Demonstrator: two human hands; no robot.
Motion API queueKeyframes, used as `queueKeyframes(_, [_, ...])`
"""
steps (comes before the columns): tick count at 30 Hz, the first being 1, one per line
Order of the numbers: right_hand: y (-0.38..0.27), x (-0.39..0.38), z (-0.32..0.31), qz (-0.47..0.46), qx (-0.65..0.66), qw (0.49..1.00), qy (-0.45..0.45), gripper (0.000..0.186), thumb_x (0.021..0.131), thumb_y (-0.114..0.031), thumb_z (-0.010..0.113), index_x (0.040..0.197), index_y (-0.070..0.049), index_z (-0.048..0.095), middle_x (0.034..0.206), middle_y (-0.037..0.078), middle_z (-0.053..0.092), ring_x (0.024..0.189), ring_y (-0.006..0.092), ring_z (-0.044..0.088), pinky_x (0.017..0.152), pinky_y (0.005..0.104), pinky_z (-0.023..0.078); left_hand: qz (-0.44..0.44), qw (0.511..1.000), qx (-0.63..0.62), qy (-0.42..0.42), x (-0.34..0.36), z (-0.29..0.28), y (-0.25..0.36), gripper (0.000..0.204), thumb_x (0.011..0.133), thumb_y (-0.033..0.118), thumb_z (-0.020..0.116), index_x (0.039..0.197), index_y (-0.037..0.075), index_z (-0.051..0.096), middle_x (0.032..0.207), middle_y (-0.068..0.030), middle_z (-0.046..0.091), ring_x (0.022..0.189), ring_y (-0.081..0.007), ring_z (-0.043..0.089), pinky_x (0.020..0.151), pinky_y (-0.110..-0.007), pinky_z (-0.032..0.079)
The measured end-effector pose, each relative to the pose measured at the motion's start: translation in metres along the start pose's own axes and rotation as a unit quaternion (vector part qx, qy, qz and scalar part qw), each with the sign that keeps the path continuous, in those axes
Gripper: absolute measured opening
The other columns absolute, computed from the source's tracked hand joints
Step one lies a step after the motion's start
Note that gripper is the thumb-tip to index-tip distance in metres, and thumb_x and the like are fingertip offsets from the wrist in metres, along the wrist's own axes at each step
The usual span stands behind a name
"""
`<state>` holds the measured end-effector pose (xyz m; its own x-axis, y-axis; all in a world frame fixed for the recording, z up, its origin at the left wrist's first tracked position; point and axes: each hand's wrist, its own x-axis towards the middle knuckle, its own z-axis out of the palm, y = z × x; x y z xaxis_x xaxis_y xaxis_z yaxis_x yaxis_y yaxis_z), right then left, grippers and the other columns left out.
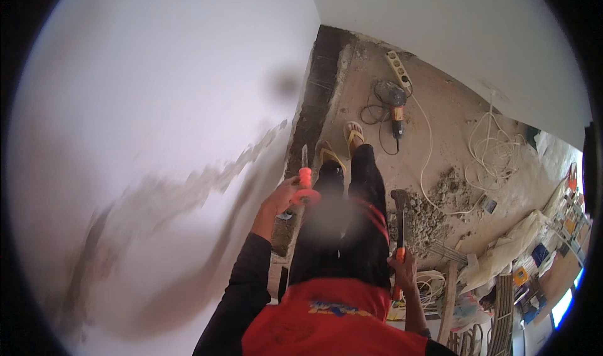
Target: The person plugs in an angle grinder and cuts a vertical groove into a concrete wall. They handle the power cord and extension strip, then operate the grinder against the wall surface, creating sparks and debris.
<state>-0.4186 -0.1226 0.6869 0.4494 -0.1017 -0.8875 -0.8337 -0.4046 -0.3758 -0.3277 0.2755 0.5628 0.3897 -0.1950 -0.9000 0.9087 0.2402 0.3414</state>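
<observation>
My left hand (281,198) is closed around a chisel with an orange grip and round hand guard (305,179). Its metal blade points away from me, over the dark strip along the wall. On the other side of my legs, my right hand (405,272) grips a hammer (401,227) by its orange and black handle. The dark hammer head is at the far end, above the floor near some rubble. Both tools are apart from the wall. A dark blur spot covers part of my legs.
A dark trench (321,73) runs along the white wall (188,92) at left. An angle grinder (394,102) and a power strip (397,66) lie ahead. Rubble (440,208), coiled white cable (493,145), a wooden plank (448,299) and crumpled sheeting (512,246) are at right.
</observation>
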Motion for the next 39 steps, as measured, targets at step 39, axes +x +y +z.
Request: queueKeyframes(39, [-0.094, 0.634, 0.170, -0.346, -0.053, 0.937, -0.004, 0.033, 0.078, -0.015, 0.067, 0.105, 0.002, 0.061, 0.062, 0.002, 0.052, 0.053, 0.0083, 0.051, 0.050, 0.0273, 0.043, 0.195, 0.957, -0.181, -0.112, 0.604, -0.139, 0.081, 0.050, 0.093, 0.057, 0.050, 0.098, 0.007, 0.056, 0.079, -0.0076, 0.064, 0.060, -0.0188, 0.066, 0.046, -0.027, 0.058])
